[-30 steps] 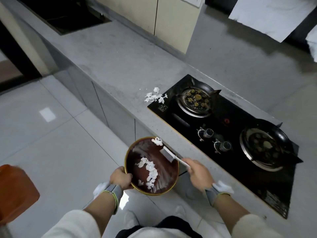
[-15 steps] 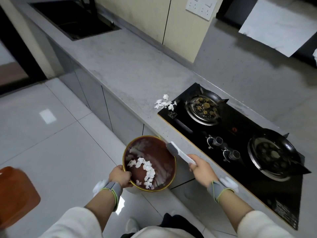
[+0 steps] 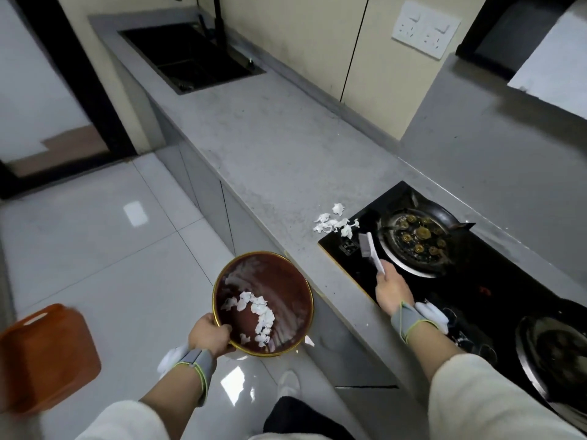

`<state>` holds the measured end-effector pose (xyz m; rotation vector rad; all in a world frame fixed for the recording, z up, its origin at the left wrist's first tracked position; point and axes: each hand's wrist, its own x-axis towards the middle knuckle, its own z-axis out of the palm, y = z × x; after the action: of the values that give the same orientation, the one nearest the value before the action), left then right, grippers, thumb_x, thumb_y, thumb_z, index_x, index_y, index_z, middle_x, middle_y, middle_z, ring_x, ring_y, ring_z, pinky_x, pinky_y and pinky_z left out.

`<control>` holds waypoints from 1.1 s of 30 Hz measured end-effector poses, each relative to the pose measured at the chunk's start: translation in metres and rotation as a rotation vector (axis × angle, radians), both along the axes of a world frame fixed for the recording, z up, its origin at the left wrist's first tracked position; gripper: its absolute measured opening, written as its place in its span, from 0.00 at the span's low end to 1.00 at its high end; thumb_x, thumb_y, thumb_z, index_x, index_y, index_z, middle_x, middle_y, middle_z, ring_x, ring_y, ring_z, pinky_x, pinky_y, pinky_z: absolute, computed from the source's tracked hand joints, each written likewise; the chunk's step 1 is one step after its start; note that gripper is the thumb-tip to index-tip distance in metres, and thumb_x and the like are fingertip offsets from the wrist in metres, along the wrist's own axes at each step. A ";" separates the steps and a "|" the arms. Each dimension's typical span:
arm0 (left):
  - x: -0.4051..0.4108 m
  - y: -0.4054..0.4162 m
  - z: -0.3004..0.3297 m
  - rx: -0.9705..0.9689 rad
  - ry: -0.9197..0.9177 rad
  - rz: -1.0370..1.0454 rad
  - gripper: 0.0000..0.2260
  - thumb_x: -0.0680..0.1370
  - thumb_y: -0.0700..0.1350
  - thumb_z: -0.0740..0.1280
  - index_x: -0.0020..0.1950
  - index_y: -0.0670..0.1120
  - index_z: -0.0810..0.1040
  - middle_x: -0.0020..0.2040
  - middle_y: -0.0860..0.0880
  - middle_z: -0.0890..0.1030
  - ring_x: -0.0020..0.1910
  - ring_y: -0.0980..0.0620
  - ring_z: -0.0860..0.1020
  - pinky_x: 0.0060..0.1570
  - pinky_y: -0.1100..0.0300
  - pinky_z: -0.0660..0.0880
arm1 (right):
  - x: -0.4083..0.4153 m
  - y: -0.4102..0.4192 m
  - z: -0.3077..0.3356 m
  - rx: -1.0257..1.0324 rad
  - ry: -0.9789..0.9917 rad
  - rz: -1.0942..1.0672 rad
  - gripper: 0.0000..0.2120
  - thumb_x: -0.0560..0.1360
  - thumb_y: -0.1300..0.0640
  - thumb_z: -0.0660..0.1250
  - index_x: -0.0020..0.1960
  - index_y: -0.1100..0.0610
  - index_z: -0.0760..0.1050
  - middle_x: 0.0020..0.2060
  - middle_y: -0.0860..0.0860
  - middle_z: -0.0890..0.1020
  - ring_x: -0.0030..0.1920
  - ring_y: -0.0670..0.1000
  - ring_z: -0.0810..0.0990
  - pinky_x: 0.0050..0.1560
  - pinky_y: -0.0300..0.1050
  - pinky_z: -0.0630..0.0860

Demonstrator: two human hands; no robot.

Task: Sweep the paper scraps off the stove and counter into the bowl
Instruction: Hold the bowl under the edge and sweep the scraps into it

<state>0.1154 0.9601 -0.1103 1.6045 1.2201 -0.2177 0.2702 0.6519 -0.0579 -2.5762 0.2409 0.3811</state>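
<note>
My left hand grips the near rim of a dark red bowl with a gold edge, held below the counter's front edge. White paper scraps lie inside it. My right hand holds a small white brush by its handle, bristle head over the stove's near left corner. A cluster of white paper scraps lies on the grey counter just left of the black stove, a little beyond the brush head.
The stove has a left burner and a right burner with knobs between. A black sink is set in the counter far left. An orange stool stands on the tiled floor at left.
My right hand has lifted the brush from the bowl's rim up onto the stove's left corner, toward the scrap cluster. The bowl stays in my left hand; the view has tilted up.
</note>
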 end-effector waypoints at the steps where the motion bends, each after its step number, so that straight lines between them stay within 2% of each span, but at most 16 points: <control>1: 0.010 0.004 -0.001 0.016 -0.004 0.003 0.05 0.73 0.33 0.66 0.40 0.41 0.76 0.37 0.39 0.82 0.34 0.39 0.84 0.41 0.42 0.84 | 0.015 0.002 -0.008 -0.013 0.008 -0.011 0.19 0.81 0.56 0.50 0.72 0.52 0.62 0.55 0.61 0.76 0.48 0.62 0.76 0.42 0.50 0.69; 3: 0.013 0.006 0.000 0.024 -0.012 -0.018 0.05 0.72 0.32 0.66 0.39 0.41 0.75 0.34 0.40 0.81 0.35 0.40 0.84 0.42 0.42 0.84 | 0.022 0.008 -0.015 -0.041 0.035 -0.023 0.22 0.80 0.57 0.51 0.74 0.52 0.58 0.57 0.63 0.74 0.50 0.64 0.76 0.46 0.52 0.72; 6: 0.031 0.008 0.001 0.032 0.007 0.018 0.04 0.72 0.32 0.66 0.40 0.41 0.76 0.36 0.40 0.81 0.35 0.40 0.85 0.40 0.43 0.84 | 0.049 0.022 -0.027 -0.078 0.073 -0.051 0.23 0.80 0.59 0.52 0.74 0.54 0.55 0.60 0.64 0.72 0.52 0.66 0.76 0.50 0.56 0.73; 9: 0.037 0.012 0.000 -0.013 0.012 0.050 0.04 0.72 0.32 0.66 0.42 0.40 0.76 0.38 0.39 0.81 0.34 0.41 0.84 0.39 0.44 0.85 | 0.062 0.028 -0.028 -0.134 0.019 -0.016 0.24 0.80 0.60 0.53 0.75 0.54 0.55 0.61 0.64 0.72 0.53 0.66 0.76 0.49 0.54 0.72; 14: 0.043 0.013 -0.006 -0.023 0.038 0.109 0.03 0.73 0.32 0.67 0.44 0.39 0.77 0.40 0.38 0.82 0.35 0.39 0.84 0.38 0.42 0.84 | 0.080 0.024 -0.036 -0.138 0.009 0.215 0.24 0.81 0.59 0.50 0.75 0.46 0.57 0.59 0.60 0.73 0.49 0.63 0.77 0.47 0.52 0.74; 17: 0.044 0.013 -0.004 -0.036 0.035 0.115 0.03 0.73 0.31 0.66 0.44 0.38 0.76 0.39 0.38 0.81 0.34 0.39 0.83 0.38 0.42 0.84 | 0.073 0.023 -0.036 -0.078 0.033 0.317 0.23 0.82 0.59 0.50 0.75 0.46 0.59 0.56 0.57 0.72 0.52 0.61 0.77 0.49 0.51 0.73; 19: 0.044 0.014 -0.002 -0.039 0.033 0.114 0.03 0.73 0.32 0.66 0.44 0.38 0.76 0.40 0.38 0.81 0.34 0.39 0.84 0.38 0.42 0.84 | 0.061 0.025 -0.038 0.014 0.051 0.400 0.23 0.81 0.60 0.52 0.75 0.46 0.60 0.52 0.53 0.71 0.54 0.59 0.77 0.49 0.47 0.70; 21: 0.044 0.015 -0.001 -0.048 0.025 0.115 0.03 0.73 0.32 0.66 0.45 0.37 0.76 0.40 0.38 0.81 0.35 0.38 0.84 0.38 0.42 0.84 | 0.046 0.030 -0.039 0.068 0.051 0.505 0.23 0.81 0.60 0.53 0.74 0.45 0.63 0.45 0.49 0.69 0.49 0.54 0.76 0.45 0.40 0.67; 23: 0.045 0.016 -0.001 -0.055 0.019 0.115 0.03 0.73 0.32 0.66 0.45 0.38 0.76 0.40 0.37 0.82 0.34 0.38 0.85 0.38 0.41 0.84 | 0.028 0.038 -0.040 0.088 0.048 0.579 0.23 0.80 0.61 0.54 0.73 0.43 0.64 0.43 0.46 0.68 0.46 0.49 0.73 0.43 0.35 0.65; 26: 0.044 0.017 0.000 -0.062 0.026 0.107 0.03 0.72 0.32 0.66 0.44 0.38 0.76 0.40 0.36 0.82 0.33 0.37 0.85 0.38 0.40 0.84 | 0.008 0.051 -0.040 0.075 0.094 0.743 0.28 0.78 0.63 0.54 0.74 0.40 0.60 0.47 0.47 0.68 0.50 0.51 0.74 0.50 0.38 0.68; 28: 0.044 0.017 0.002 -0.057 0.026 0.103 0.04 0.72 0.32 0.67 0.43 0.39 0.75 0.40 0.36 0.82 0.33 0.36 0.85 0.38 0.40 0.84 | 0.006 0.055 -0.037 0.052 0.120 0.856 0.31 0.78 0.63 0.54 0.74 0.38 0.56 0.46 0.47 0.66 0.47 0.48 0.72 0.48 0.37 0.66; 30: 0.044 0.016 0.004 -0.052 0.025 0.101 0.04 0.72 0.32 0.67 0.42 0.39 0.75 0.40 0.36 0.82 0.34 0.36 0.85 0.39 0.41 0.84 | 0.013 0.057 -0.033 0.047 0.092 0.849 0.30 0.78 0.62 0.55 0.74 0.36 0.57 0.45 0.47 0.66 0.46 0.48 0.71 0.48 0.38 0.67; 33: 0.044 0.015 0.004 -0.051 0.022 0.107 0.05 0.72 0.31 0.66 0.41 0.40 0.74 0.39 0.37 0.81 0.34 0.37 0.84 0.40 0.40 0.84 | 0.030 0.057 -0.022 0.068 -0.036 0.718 0.26 0.80 0.62 0.55 0.73 0.40 0.61 0.44 0.48 0.67 0.43 0.49 0.72 0.43 0.40 0.67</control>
<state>0.1596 0.9754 -0.1066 1.4926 1.3035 -0.1974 0.3007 0.7087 -0.0795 -2.5206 -0.7167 0.5765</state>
